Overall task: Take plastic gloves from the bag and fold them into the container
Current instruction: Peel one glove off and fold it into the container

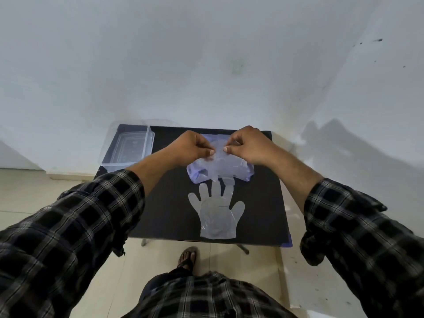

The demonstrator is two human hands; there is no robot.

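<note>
A clear plastic glove [217, 214] lies flat on the black table [165, 203], fingers pointing away from me. Beyond it sits a bluish plastic bag [199, 174] of gloves. My left hand [192, 149] and my right hand [246, 145] are held above the bag, close together. Each pinches the top edge of a second clear glove [221, 165] between thumb and forefinger, and the glove hangs down over the bag. A clear, lidless plastic container [130, 148] stands at the table's far left corner.
A white wall rises right behind the small table. Tiled floor surrounds it, and my sandalled foot [187, 258] shows below the near edge. The table's bare black surface lies left of the flat glove and near the right edge.
</note>
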